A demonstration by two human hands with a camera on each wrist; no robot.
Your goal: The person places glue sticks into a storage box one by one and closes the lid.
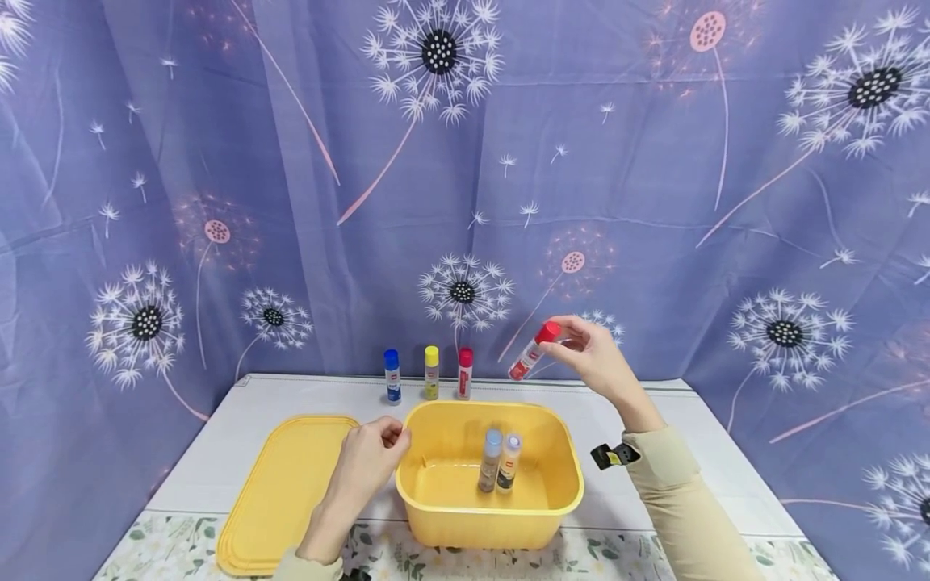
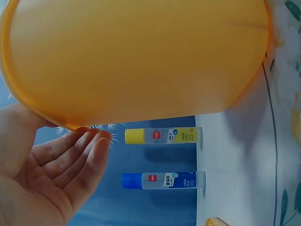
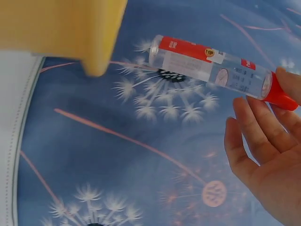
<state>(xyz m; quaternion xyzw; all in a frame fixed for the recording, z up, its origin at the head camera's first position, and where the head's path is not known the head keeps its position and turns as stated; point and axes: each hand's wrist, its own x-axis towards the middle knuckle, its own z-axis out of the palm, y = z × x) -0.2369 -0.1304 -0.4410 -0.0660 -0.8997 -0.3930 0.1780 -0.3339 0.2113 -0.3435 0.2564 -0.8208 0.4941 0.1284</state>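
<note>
By its red cap, my right hand (image 1: 597,359) pinches a clear liquid glue bottle (image 3: 202,62), tilted above the table behind the box's right side. In the right wrist view the cap sits between thumb and fingertips. My left hand (image 1: 369,456) grips the left rim of the yellow plastic box (image 1: 487,524), its fingers on the outer wall in the left wrist view. Inside the box two glue bottles stand together, one with a bluish cap (image 1: 493,440) and one with a whitish cap (image 1: 513,444).
Behind the box stand a blue-capped glue bottle (image 1: 392,378), a yellow-capped one (image 1: 432,373) and a red-capped one (image 1: 465,374). A yellow lid (image 1: 291,476) lies on the table to the left. A dandelion-print curtain (image 1: 349,266) hangs along the table's back edge.
</note>
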